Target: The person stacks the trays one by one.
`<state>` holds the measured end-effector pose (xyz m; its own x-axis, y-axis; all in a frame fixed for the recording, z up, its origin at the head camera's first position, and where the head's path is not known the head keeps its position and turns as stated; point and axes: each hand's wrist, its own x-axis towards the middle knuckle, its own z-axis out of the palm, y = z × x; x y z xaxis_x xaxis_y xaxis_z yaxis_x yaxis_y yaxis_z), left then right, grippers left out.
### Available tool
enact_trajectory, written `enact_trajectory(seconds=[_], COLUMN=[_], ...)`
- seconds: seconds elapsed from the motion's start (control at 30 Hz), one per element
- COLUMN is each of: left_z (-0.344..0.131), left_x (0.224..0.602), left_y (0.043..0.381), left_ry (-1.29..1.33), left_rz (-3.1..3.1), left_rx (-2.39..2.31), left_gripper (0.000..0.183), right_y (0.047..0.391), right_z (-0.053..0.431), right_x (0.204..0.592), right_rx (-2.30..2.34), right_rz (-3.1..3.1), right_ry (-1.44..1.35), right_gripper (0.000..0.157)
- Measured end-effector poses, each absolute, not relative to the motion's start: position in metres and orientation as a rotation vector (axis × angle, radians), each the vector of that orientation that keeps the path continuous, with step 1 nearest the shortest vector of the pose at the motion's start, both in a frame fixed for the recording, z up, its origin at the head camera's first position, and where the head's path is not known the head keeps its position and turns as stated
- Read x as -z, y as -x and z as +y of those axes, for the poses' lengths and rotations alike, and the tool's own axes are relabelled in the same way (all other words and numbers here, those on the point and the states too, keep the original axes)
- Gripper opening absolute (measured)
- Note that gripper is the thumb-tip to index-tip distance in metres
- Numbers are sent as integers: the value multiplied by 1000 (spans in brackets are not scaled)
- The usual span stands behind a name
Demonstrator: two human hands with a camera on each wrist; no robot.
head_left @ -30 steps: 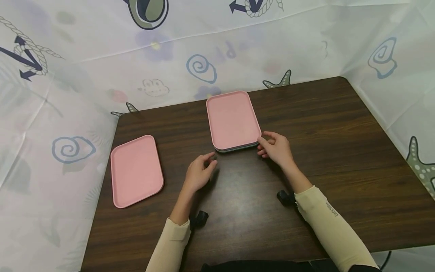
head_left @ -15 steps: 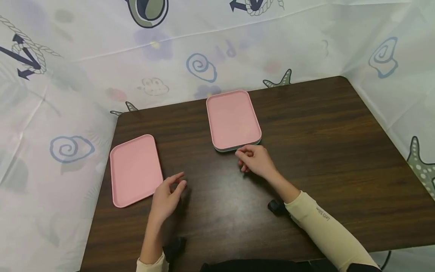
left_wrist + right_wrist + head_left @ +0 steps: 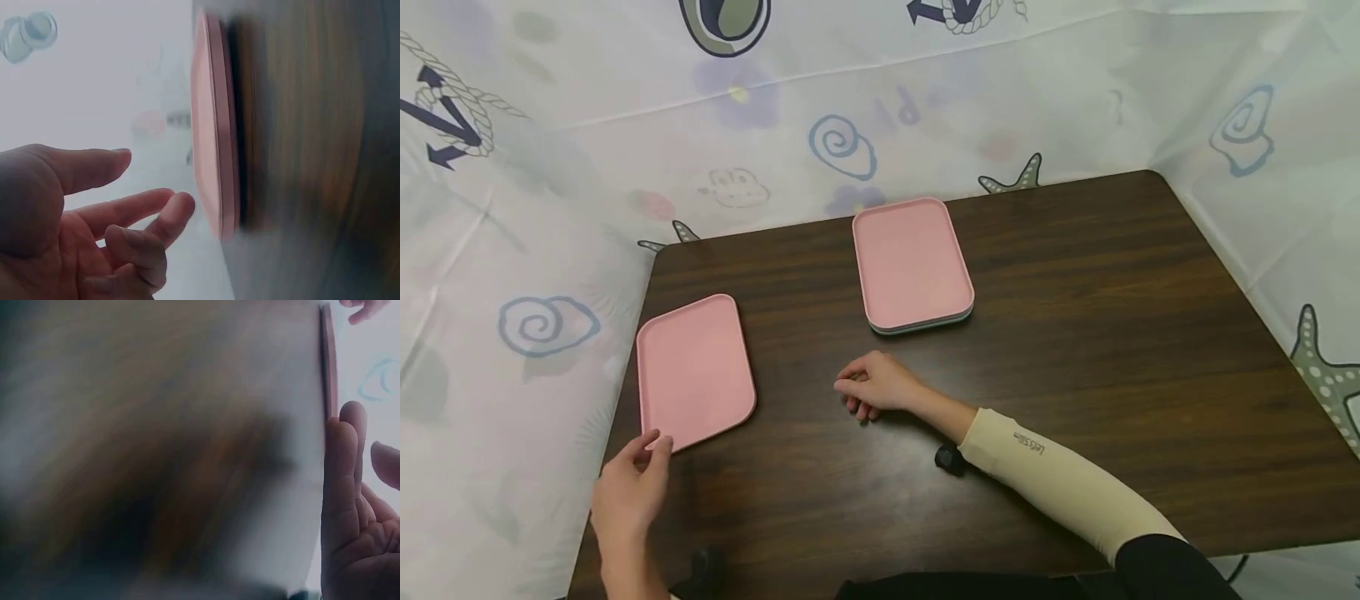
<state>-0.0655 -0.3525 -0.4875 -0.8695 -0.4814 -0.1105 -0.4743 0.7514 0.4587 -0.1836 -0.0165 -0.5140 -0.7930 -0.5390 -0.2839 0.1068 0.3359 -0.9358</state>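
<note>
A single pink tray (image 3: 696,371) lies on the table at the left, its raised rim showing side-on in the left wrist view. At its near left corner is my left hand (image 3: 632,492), thumb and fingers spread; the left wrist view shows a gap between thumb and fingers with nothing held. My right hand (image 3: 880,385) hovers low over the middle of the table, fingers loosely bent and holding nothing. Behind it, at the far edge, another pink tray (image 3: 913,262) sits on top of a grey-green tray (image 3: 925,325), whose rim alone shows.
The dark wood table (image 3: 1075,333) has rounded corners and runs up to a printed white cloth (image 3: 887,100) at the back and sides. A dark camera (image 3: 951,458) is strapped under the right wrist.
My left hand has moved left and nearer the body, from beside the stack to the single pink tray's corner. The right hand has left the stack, moving left and nearer. The trays stay put.
</note>
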Motion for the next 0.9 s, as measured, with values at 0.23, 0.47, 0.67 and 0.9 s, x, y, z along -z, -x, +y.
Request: enact_trajectory(seconds=[0.23,0.47,0.67,0.9], left_z=[-400,-411,-411,-410], left_x=[492,498,501,505], left_y=[73,84,88,87], left_ry=[-834,-816,-802,-776], left_rz=[-3045,-3111,-3107,-3057], left_rx=[747,803,845,853], left_gripper=[63,65,63,54], right_y=[182,175,175,178], right_z=[-60,-105,-129,-144], right_x=[518,508,509,516], right_rx=[1418,1312,1386,1488], right_rz=[2081,2099,2058,1964], right_ry=[411,445,356,284], right_gripper=[34,48,53,53])
